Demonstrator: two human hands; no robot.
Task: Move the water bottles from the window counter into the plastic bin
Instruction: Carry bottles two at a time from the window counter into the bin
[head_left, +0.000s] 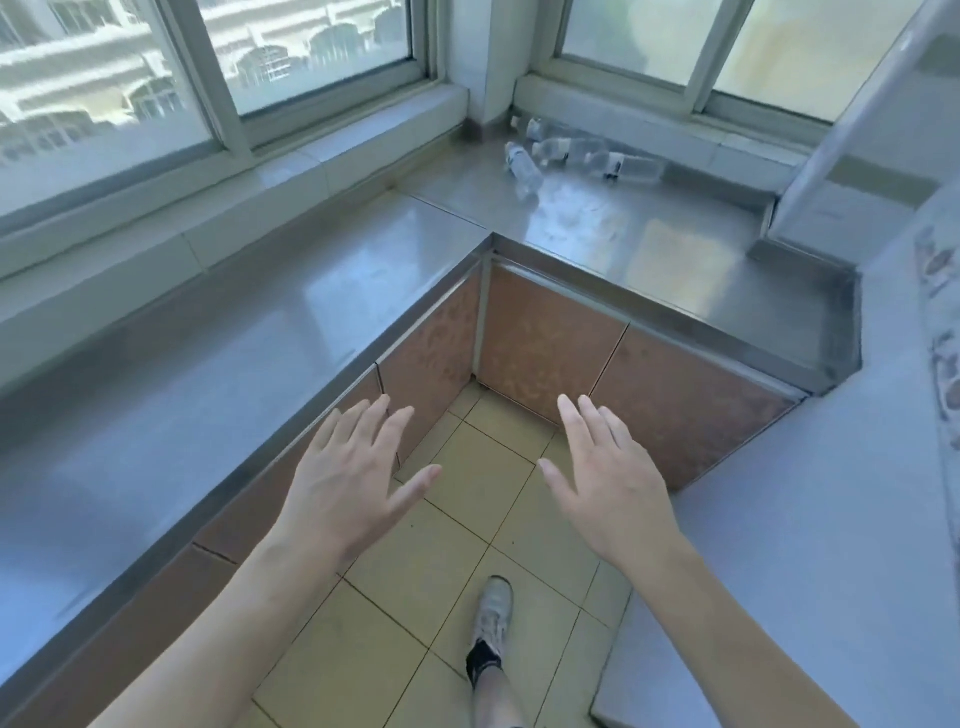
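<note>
Several clear water bottles lie on their sides in a loose heap on the steel window counter, in the far corner under the right window. My left hand and my right hand are both held out in front of me over the floor, palms down, fingers straight and spread, holding nothing. Both hands are well short of the bottles. No plastic bin shows in this view.
The L-shaped steel counter wraps round the left and far sides, with tiled cabinet fronts below. A white surface stands at the right. My foot in a grey shoe is on the yellow floor tiles.
</note>
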